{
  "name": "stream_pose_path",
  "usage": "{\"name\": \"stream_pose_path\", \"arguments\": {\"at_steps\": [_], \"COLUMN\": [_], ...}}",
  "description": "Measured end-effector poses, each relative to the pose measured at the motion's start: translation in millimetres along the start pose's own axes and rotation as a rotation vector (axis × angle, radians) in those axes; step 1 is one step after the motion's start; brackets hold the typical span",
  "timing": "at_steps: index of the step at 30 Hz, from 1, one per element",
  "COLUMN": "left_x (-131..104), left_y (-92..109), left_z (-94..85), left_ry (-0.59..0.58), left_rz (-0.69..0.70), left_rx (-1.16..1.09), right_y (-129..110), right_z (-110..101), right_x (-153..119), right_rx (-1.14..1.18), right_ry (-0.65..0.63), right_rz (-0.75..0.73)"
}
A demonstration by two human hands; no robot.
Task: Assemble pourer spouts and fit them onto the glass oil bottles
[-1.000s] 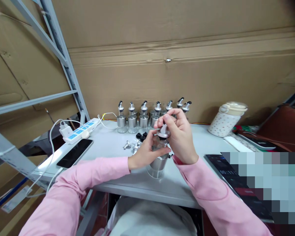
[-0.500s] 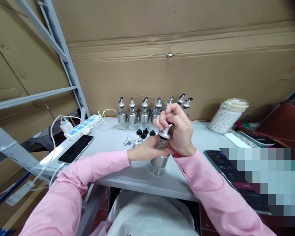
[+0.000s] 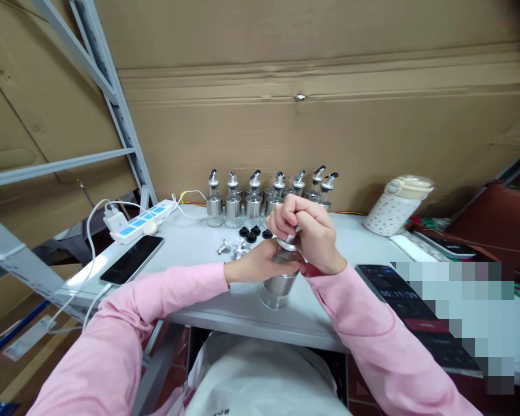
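A glass oil bottle (image 3: pixel 279 288) with a steel sleeve stands near the table's front edge. My left hand (image 3: pixel 260 263) is wrapped around its neck and upper body. Over the top, my right hand (image 3: pixel 305 228) is closed on the metal pourer cap (image 3: pixel 288 243), whose spout is hidden under the fingers. Just beyond my left hand lie several black stoppers (image 3: pixel 251 237) and some silver pourer pieces (image 3: pixel 238 249). Rows of similar bottles (image 3: pixel 253 205) with pourers on stand at the back, partly covered by my right hand.
A phone (image 3: pixel 132 261) and a white power strip (image 3: pixel 145 222) with cables lie on the left. A spotted flask (image 3: pixel 392 211) stands at the back right, with another phone (image 3: pixel 446 245) beside it. A large dark screen with a timer (image 3: pixel 405 300) lies at right front. Cardboard (image 3: pixel 312 133) walls the back.
My right hand's fingers have curled from partly raised into a closed grip over the cap, and the hand has dropped slightly. My left hand keeps hold of the bottle.
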State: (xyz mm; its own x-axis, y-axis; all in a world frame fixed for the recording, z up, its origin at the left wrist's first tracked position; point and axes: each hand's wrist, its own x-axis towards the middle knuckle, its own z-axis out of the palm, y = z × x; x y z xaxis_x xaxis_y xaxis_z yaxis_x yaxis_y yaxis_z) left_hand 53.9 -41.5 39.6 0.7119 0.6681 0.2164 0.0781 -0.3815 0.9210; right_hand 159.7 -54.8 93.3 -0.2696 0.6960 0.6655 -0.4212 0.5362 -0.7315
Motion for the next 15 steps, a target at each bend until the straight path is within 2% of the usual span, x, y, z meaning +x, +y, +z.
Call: {"name": "stream_pose_path", "arguments": {"at_steps": [6, 10, 15], "left_x": [1.1, -1.3, -4.0], "left_y": [-2.8, -3.9, -7.9], "left_z": [0.2, 0.6, 2.6], "left_ry": [0.003, 0.044, 0.075], "left_rz": [0.058, 0.111, 0.309], "left_rx": [0.007, 0.061, 0.077], "right_y": [-3.5, -5.1, -6.5], "right_z": [-0.4, -3.0, -4.9], "right_x": [-1.2, -2.0, 1.7], "right_rx": [0.006, -0.039, -0.159], "right_ry": [-0.045, -0.103, -0.137], "right_rz": [0.041, 0.077, 0.117]}}
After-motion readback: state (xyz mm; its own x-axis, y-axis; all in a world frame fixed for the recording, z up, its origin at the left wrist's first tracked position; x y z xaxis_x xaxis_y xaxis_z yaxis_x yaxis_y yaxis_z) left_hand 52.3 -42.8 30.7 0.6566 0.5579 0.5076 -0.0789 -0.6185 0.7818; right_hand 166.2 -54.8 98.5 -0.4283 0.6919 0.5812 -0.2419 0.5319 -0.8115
